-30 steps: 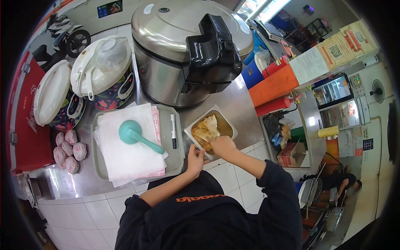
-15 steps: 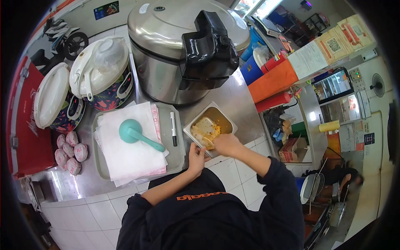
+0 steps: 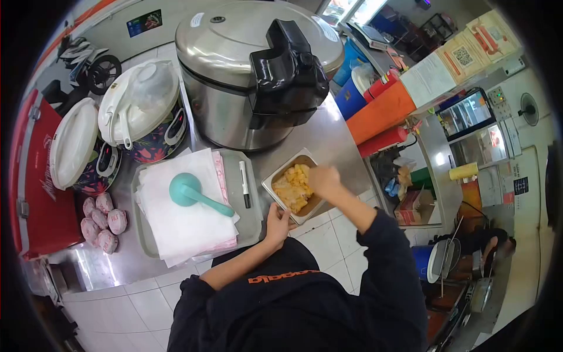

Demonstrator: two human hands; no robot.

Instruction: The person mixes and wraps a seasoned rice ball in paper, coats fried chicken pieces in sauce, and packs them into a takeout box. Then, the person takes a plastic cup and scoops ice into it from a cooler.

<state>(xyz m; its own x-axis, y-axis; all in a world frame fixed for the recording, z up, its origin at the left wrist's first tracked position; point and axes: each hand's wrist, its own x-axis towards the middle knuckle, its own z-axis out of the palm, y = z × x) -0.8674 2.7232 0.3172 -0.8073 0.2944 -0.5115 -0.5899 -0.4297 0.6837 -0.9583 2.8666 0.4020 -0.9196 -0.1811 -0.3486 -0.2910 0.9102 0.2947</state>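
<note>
A rectangular metal food pan (image 3: 268,183) sits tilted to the view at the counter's front edge. Yellow chunky food (image 3: 293,186) fills much of it, with a paler, wet patch on the left side. My left hand (image 3: 278,225) grips the pan's near left corner, thumb up by the rim. Over the pan's right side is my right hand (image 3: 324,180), its fingers curled closed. Whatever it holds is hidden and blurred. Left of the pan, a grey tray (image 3: 253,220) carries white paper sheets (image 3: 164,232), a teal ladle-like scoop (image 3: 186,190) and a black-and-white marker (image 3: 244,183).
A large steel cooker (image 3: 229,111) with a black handle stands behind the tray. Two patterned pots with white lids (image 3: 141,94) are at the left, beside a red box (image 3: 50,193). Several small wrapped bundles (image 3: 99,219) lie nearby. Another person (image 3: 489,243) is at far right.
My right hand has risen from inside the pan toward its right rim. The yellow chunks now lie more spread out and heaped. My left hand still holds the corner.
</note>
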